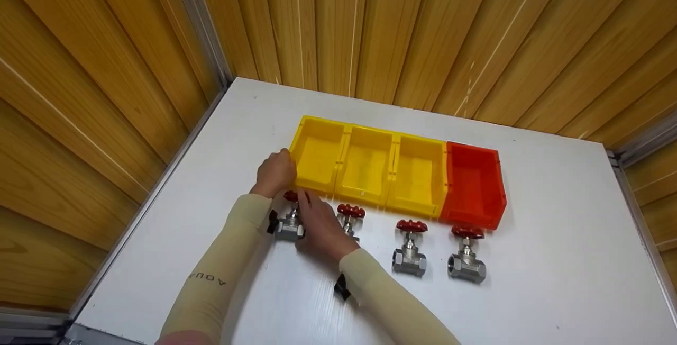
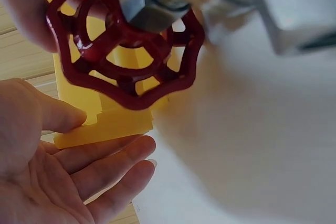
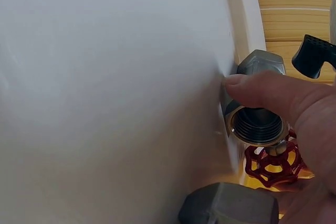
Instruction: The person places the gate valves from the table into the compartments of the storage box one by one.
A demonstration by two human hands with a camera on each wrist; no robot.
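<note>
In the head view my left hand (image 1: 276, 172) is at the left end of a joined row of yellow bins (image 1: 365, 197). The left wrist view shows its thumb and fingers pinching the wall of the end yellow bin (image 2: 107, 129). My right hand (image 1: 321, 224) reaches between the two leftmost valves, its fingers extended towards the front of that bin. Its thumb overlaps the leftmost gate valve (image 3: 257, 124) in the right wrist view. That valve has a steel body and a red handwheel (image 2: 139, 95), close in front of the left wrist camera.
A red bin (image 1: 473, 183) adjoins the row's right end. More red-wheeled valves stand in front of the bins, including one mid-right (image 1: 410, 255) and one far right (image 1: 466, 263). Wood-patterned walls (image 1: 391, 33) rise behind and left of the white tabletop (image 1: 571, 260).
</note>
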